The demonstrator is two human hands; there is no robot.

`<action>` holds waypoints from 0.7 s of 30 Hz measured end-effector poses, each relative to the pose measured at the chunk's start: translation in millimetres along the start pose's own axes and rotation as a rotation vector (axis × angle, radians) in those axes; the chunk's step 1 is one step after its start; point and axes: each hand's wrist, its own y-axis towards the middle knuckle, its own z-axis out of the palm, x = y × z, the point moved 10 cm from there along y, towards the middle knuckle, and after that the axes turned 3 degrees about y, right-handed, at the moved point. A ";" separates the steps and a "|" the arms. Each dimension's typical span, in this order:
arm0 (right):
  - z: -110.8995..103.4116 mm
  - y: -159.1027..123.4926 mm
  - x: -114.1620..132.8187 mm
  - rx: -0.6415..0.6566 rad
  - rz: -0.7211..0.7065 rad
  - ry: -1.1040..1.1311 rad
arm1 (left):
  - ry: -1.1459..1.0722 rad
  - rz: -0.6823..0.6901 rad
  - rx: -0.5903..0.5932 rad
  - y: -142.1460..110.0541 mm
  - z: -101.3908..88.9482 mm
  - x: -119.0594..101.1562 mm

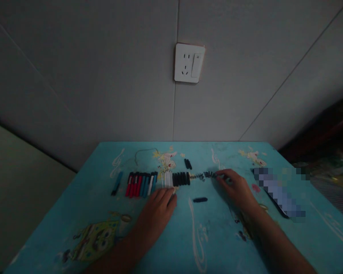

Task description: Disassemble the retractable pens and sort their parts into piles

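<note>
My right hand (234, 187) pinches with thumb and forefinger at the right end of a row of small dark parts (208, 174). What lies between its fingertips is too small to make out. My left hand (161, 203) rests on the table with its fingers stretched out, by the lower ends of a row of thin white sticks (168, 179) that look like pen refills. Between the hands lie several short black tubes (181, 179) side by side. Left of the sticks is a row of red pen barrels (133, 185) and blue pen barrels (145, 185) with dark ends.
One blue and black pen piece (117, 183) lies apart at the left. A black piece (200, 199) lies in front, and a pair of black pieces (188, 164) behind. A blurred-out phone-like slab (278, 194) is at right on the blue cartoon-print table (217, 243). The wall has a socket (189, 62).
</note>
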 end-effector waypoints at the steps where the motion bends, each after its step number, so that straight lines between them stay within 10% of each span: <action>1: 5.5 -3.6 14.5 0.056 -0.049 0.034 | 0.006 -0.002 0.002 0.6 -0.2 -0.7; 7: 53.9 -34.6 71.7 0.431 -0.227 0.051 | -0.005 -0.031 0.048 5.6 -0.2 -2.8; 15: 56.0 -31.7 78.2 0.400 -0.211 0.107 | -0.026 -0.029 0.161 7.9 4.2 -5.8; 21: 49.3 31.8 87.7 0.183 -0.167 -0.115 | -0.017 -0.022 0.135 7.4 5.9 -6.1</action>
